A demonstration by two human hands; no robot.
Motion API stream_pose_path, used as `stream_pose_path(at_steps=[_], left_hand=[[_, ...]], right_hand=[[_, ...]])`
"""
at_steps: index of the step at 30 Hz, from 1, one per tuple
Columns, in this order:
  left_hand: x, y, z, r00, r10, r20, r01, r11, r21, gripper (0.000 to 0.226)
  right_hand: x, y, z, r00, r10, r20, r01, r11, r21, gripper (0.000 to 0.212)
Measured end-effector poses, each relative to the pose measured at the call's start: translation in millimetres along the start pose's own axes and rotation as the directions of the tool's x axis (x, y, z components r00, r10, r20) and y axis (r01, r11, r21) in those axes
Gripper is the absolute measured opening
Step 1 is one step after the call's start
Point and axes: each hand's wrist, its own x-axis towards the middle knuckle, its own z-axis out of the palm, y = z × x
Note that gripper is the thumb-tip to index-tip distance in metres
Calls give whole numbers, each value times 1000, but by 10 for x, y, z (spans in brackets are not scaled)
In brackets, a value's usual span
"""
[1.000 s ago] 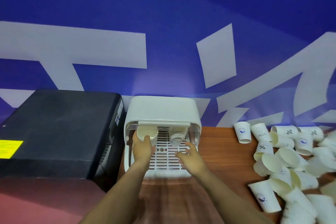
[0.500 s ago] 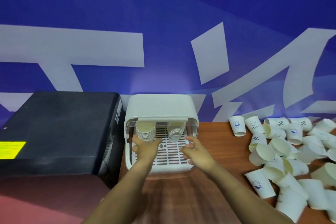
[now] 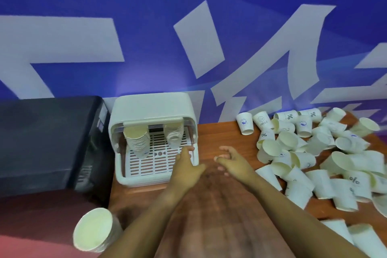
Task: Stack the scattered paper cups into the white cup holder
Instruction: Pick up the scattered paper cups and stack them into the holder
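While both stacks are sitting inside the white cup holder, the left hand and right hand are hovering empty, fingers loosely spread. The scattered paper cups are lying far right; a hasty reach is risking knocking some off the table.

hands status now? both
Left hand: open, empty, fingers at the holder's right edge.
Right hand: open, fingers loosely curled, holding nothing.

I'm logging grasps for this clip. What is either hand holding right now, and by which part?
Nothing. The left hand touches the cup holder at its right front edge with relaxed fingers; the right hand hangs empty over the table.
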Motion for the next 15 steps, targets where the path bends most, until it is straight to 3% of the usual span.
stream_pose_path(at_steps=[7,11,15], left_hand=[[214,292,982,996,-91,19,90,994,61,58],[310,451,1655,982,-182,41,177,978,109,61],[384,525,2146,955,-294,25,290,952,101,77]], right_hand=[[237,449,-1102,1000,-16,-17,15,997,-73,39],[384,733,-1790,994,-110,1,105,949,-296,41],[597,940,-2245,971,-231,66,234,845,-481,48]])
